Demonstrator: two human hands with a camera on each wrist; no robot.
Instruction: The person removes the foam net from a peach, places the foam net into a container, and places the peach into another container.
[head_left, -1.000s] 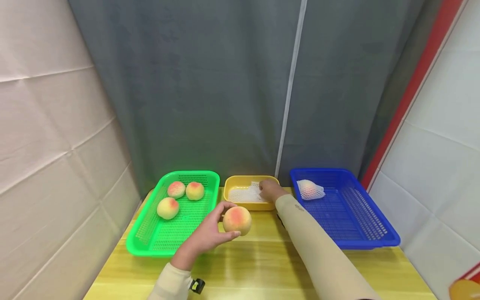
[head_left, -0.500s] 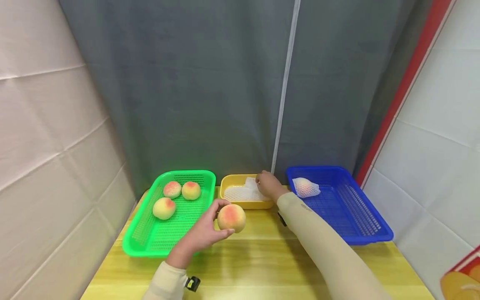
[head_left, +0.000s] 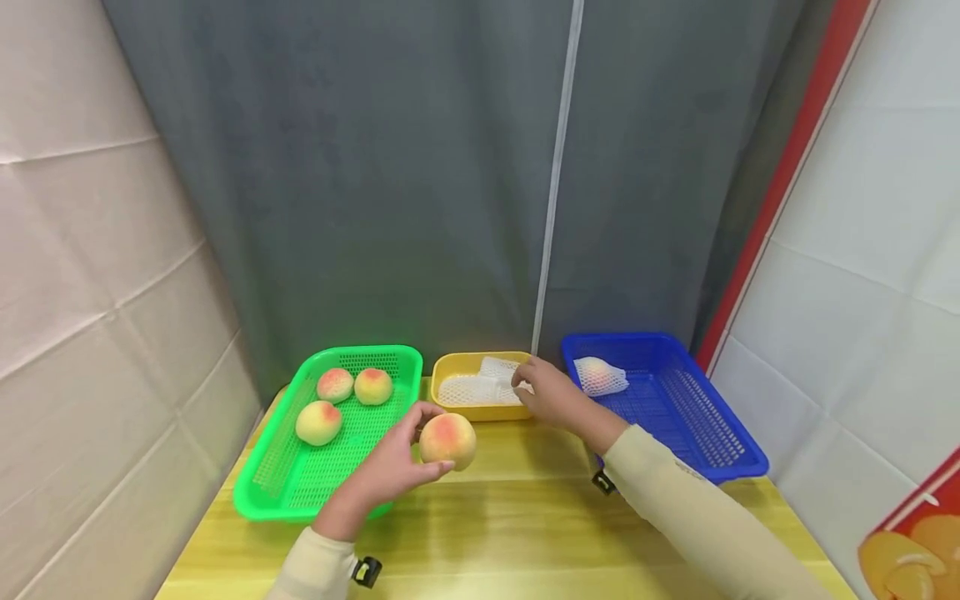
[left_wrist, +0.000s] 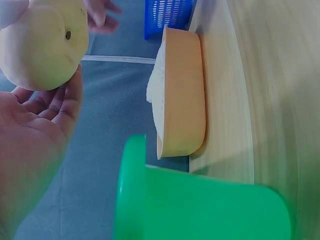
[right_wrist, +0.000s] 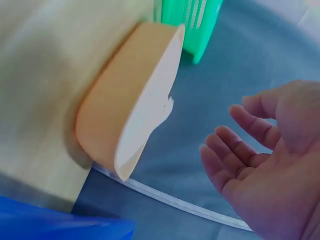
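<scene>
My left hand [head_left: 395, 463] grips a yellow peach with a red blush [head_left: 447, 442], fingers behind it and thumb along its lower front. In the left wrist view the same peach [left_wrist: 44, 42] sits above the palm, its small dark stem hole showing. My right hand [head_left: 551, 392] hovers by the right end of the yellow tub [head_left: 480, 413], fingers loosely bent. Nothing lies in that hand [right_wrist: 272, 160] in the right wrist view. White foam net sleeves [head_left: 472, 389] lie in the tub, one folded up at its back.
Left of the tub stands a green basket [head_left: 258, 475] with three peaches [head_left: 318, 422] in it. On the right, a blue basket [head_left: 731, 425] holds one peach in a white net [head_left: 598, 377]. A grey curtain [head_left: 360, 183] hangs behind the wooden table [head_left: 480, 533].
My right hand has come up out of the tub and back to the right, its fingers spreading. A net sleeve in the tub has shifted. The left hand still holds the peach.
</scene>
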